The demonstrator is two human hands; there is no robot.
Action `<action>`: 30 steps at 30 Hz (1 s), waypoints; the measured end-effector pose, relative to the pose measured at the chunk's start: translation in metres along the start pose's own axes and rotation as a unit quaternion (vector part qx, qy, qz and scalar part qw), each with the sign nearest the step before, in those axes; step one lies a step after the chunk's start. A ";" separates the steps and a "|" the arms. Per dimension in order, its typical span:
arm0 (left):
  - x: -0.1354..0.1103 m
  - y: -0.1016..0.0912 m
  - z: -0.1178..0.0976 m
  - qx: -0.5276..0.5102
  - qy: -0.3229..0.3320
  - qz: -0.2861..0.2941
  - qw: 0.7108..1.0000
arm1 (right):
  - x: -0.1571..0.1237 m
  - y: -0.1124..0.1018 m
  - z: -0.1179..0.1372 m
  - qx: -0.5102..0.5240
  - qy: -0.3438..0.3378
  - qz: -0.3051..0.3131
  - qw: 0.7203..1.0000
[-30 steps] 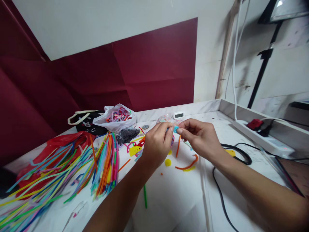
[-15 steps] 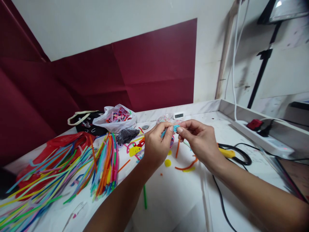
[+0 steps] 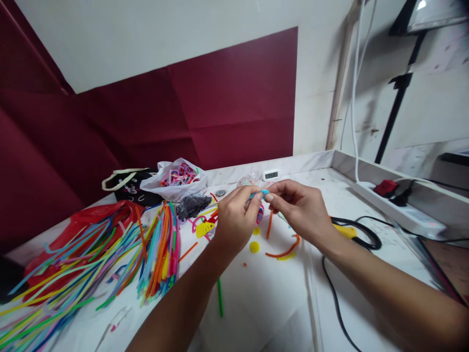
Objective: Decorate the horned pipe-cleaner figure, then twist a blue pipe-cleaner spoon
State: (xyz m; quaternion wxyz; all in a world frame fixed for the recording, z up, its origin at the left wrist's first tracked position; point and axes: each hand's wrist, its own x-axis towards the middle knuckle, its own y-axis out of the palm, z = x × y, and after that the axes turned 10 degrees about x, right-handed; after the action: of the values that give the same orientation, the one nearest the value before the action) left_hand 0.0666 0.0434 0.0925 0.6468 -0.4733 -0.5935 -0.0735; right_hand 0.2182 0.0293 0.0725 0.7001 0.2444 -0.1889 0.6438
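Between my two hands is a light blue pipe cleaner [image 3: 264, 192], bent into a small shape mostly covered by my fingers. My left hand [image 3: 237, 211] pinches one side of it with thumb and forefinger. From the other side, my right hand [image 3: 298, 205] grips it in the same way, thumb towards me. Below the hands on the white table lie a curved orange pipe cleaner [image 3: 284, 253], a short straight orange piece [image 3: 269, 225] and a yellow disc [image 3: 254, 247]. A yellow piece with dark marks [image 3: 204, 229] rests left of my left hand.
Many coloured pipe cleaners [image 3: 161, 254] spread over the left, partly on a red bag [image 3: 47, 266]. Behind stand a white bag [image 3: 154, 186] of coloured pieces and a black bag [image 3: 137, 193]. A small digital clock [image 3: 271, 175] sits at the back; a power strip [image 3: 403, 210] lies right.
The blue pipe cleaner has turned slightly between my fingertips and shows a narrower side. Both hands stay in nearly the same place.
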 end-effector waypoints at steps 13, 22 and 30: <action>-0.001 -0.002 0.003 0.094 0.092 0.057 0.990 | 0.004 -0.013 0.014 -0.334 -0.207 0.097 0.914; 0.000 -0.002 0.000 0.044 0.057 0.075 0.995 | 0.005 -0.015 0.016 -0.340 -0.163 0.126 0.918; 0.001 -0.001 0.002 0.019 0.013 0.063 0.998 | 0.006 -0.012 0.015 -0.278 -0.113 0.099 0.949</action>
State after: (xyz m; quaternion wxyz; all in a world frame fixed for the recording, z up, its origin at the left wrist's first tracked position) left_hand 0.0642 0.0446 0.0933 0.6663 -0.4966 -0.5556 -0.0277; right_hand 0.2316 0.0246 0.0864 0.6471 0.0919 -0.4614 0.5999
